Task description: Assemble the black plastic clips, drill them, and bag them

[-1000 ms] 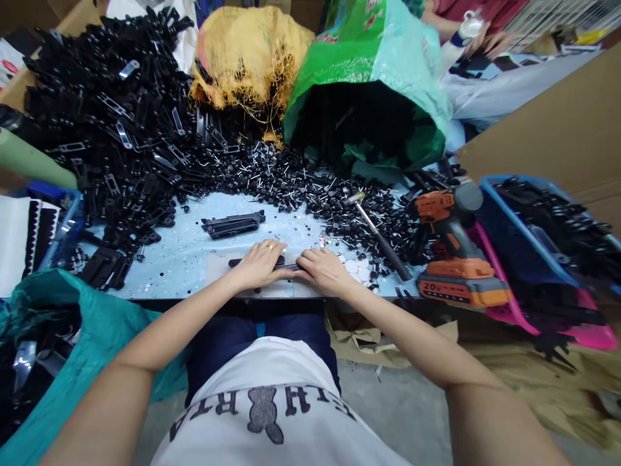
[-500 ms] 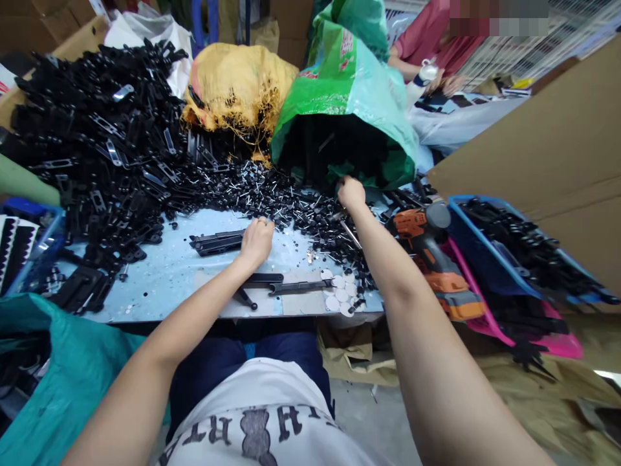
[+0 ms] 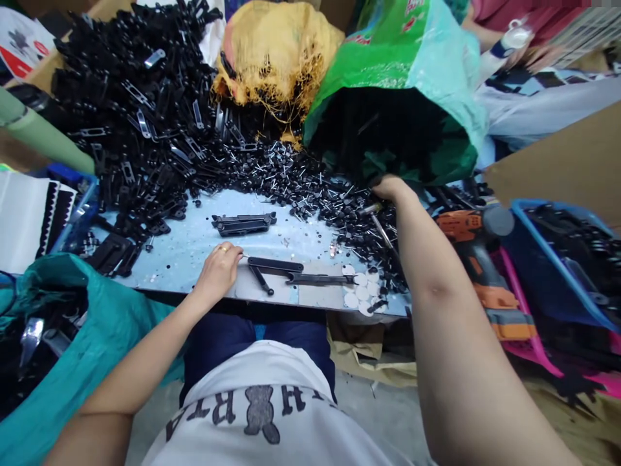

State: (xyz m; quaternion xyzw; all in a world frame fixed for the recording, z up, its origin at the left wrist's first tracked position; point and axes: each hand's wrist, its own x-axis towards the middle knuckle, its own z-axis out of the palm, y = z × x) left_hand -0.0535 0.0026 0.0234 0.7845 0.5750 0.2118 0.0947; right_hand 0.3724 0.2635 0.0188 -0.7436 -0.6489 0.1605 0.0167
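My left hand is closed in a pinch near the table's front edge. A small metal pin with a shiny tip sticks out from its fingertips. Just right of it lies a flat black bar, with a short black arm angled below and a forked black piece beside it. My right hand is at the lower lip of the green bag, over the small parts; its fingertips are lost in the dark. A hammer lies below it among a heap of black-headed pins.
Black parts pile up at the left, beside a yellow sack. Folded black pieces lie mid-table. White discs, an orange drill and a blue basket are right. Another person's hand shows behind.
My left hand has moved from the pins and folded pieces towards the front edge, to the flat bar's left end. My right hand stays by the bag's mouth. The view has shifted.
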